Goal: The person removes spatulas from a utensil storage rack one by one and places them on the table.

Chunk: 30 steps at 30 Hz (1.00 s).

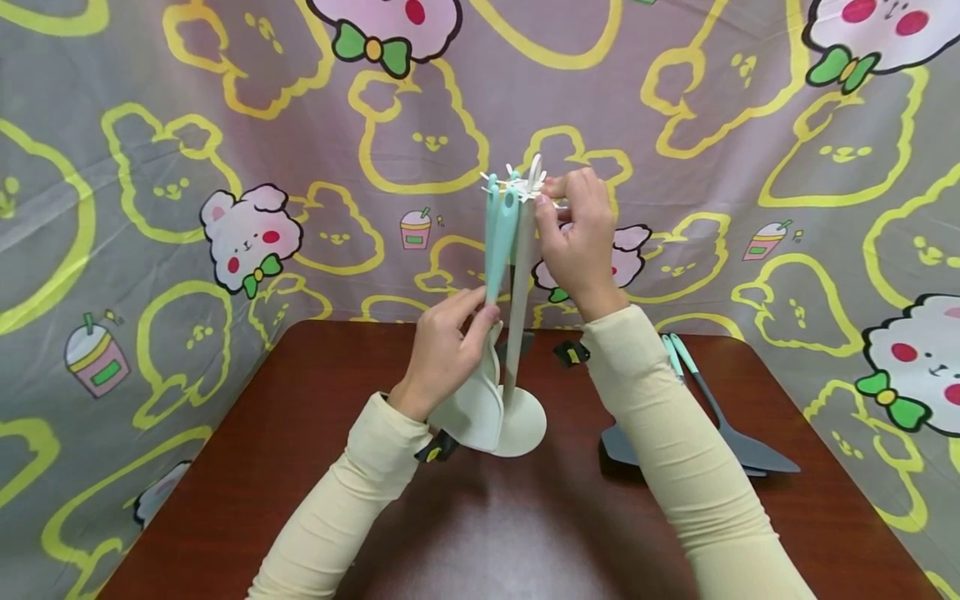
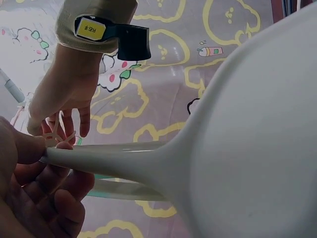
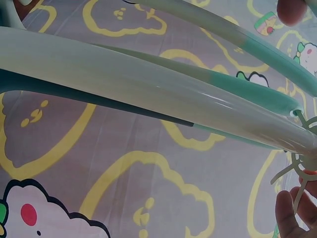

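Note:
A cream utensil stand [image 1: 521, 292] with a round base [image 1: 525, 425] and a ring of hooks [image 1: 531, 185] on top stands on the table. My left hand [image 1: 450, 346] pinches a mint-handled kitchen utensil low on its handle, near its broad white head [image 2: 257, 129]. The upper end of its mint handle [image 1: 497, 242] is up at the hooks. My right hand [image 1: 581, 229] pinches the hook ring from the right with thumb and forefinger. Other mint-handled utensils [image 3: 252, 94] hang from the hooks beside the pole, one with a dark shaft [image 3: 99, 101].
On the table's right side lie grey turners [image 1: 753, 454] with mint handles, partly hidden under the right sleeve [image 1: 667, 425]. A patterned cloth [image 1: 427, 125] hangs behind the dark red wooden table [image 1: 300, 400] and at its sides.

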### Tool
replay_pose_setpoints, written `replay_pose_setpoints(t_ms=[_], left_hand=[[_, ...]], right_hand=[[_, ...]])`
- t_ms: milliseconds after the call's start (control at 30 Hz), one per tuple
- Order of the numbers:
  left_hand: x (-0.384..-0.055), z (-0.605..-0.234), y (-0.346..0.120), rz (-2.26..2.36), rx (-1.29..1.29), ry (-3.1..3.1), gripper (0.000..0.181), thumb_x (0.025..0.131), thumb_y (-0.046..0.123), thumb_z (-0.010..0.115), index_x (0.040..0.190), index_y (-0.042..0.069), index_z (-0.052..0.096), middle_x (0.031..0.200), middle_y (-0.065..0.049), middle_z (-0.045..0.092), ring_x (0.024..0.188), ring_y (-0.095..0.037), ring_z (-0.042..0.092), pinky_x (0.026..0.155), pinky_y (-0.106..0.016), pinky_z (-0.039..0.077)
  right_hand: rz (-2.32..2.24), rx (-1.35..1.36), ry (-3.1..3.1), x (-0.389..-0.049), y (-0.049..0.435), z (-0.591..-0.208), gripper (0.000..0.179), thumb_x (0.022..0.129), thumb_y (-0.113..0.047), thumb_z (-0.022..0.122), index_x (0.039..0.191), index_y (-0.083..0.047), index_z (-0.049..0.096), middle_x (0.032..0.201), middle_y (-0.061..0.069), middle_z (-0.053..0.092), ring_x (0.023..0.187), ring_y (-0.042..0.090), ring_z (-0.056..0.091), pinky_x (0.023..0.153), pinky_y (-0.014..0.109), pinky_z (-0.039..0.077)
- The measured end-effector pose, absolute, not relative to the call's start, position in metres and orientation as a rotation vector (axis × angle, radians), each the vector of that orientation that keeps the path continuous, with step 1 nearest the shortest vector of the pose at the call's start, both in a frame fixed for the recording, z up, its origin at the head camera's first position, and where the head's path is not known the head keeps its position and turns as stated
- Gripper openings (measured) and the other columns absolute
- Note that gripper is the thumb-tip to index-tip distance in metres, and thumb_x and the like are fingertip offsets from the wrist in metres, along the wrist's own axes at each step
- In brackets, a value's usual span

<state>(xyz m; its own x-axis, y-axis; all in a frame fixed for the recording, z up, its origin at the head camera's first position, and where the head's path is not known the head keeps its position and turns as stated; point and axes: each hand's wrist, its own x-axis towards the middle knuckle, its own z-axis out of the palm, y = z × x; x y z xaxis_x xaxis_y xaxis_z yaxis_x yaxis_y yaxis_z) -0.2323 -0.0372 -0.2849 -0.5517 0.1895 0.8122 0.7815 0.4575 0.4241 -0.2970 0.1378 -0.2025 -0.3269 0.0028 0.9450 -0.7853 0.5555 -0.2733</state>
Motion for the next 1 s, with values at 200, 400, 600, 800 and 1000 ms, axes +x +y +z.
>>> replay_pose_setpoints(t_ms=[200,400,600,800,1000], left_hand=[[-0.233,-0.285,-0.043,-1.06,-0.79,-2.023,0.013,0.097,0.013,0.061,0.099,0.005,0.072,0.082,-0.005,0.068,0.065,-0.011,0.052,0.057,-0.023,0.04],[-0.234,-0.285,-0.052,-1.033,-0.761,-2.041,0.013,0.097,0.011,0.06,0.098,0.004,0.071,0.085,-0.007,0.068,0.068,-0.014,0.054,0.059,-0.025,0.043],[-0.234,-0.288,-0.061,-1.024,-0.726,-2.078,0.013,0.097,0.013,0.061,0.098,0.005,0.071,0.088,-0.007,0.071,0.069,-0.014,0.058,0.057,-0.024,0.044],[-0.237,-0.291,-0.069,-0.986,-0.68,-2.109,0.013,0.097,0.014,0.061,0.094,0.006,0.07,0.083,-0.006,0.07,0.06,-0.013,0.051,0.052,-0.023,0.037],[-0.239,-0.294,-0.079,-0.955,-0.656,-2.11,0.012,0.096,0.012,0.062,0.093,0.007,0.071,0.082,-0.006,0.071,0.058,-0.012,0.05,0.051,-0.023,0.036]], right_hand=[[0.944,0.647,-1.718,-0.298,0.137,-0.202,0.024,0.091,-0.016,0.052,0.088,0.006,0.06,0.094,0.022,0.06,0.099,0.033,0.057,0.068,0.015,0.048],[0.958,0.642,-1.713,-0.298,0.136,-0.202,0.023,0.091,-0.015,0.052,0.088,0.007,0.059,0.092,0.023,0.06,0.098,0.034,0.057,0.068,0.011,0.047],[0.998,0.624,-1.688,-0.299,0.134,-0.202,0.023,0.089,-0.013,0.051,0.086,0.009,0.059,0.091,0.022,0.06,0.097,0.032,0.058,0.067,0.009,0.045],[0.997,0.612,-1.7,-0.296,0.134,-0.201,0.023,0.089,-0.013,0.051,0.086,0.008,0.059,0.091,0.022,0.06,0.095,0.033,0.057,0.067,0.01,0.044],[0.972,0.617,-1.71,-0.296,0.135,-0.202,0.024,0.09,-0.014,0.051,0.087,0.008,0.059,0.091,0.022,0.06,0.095,0.033,0.057,0.068,0.01,0.044]])
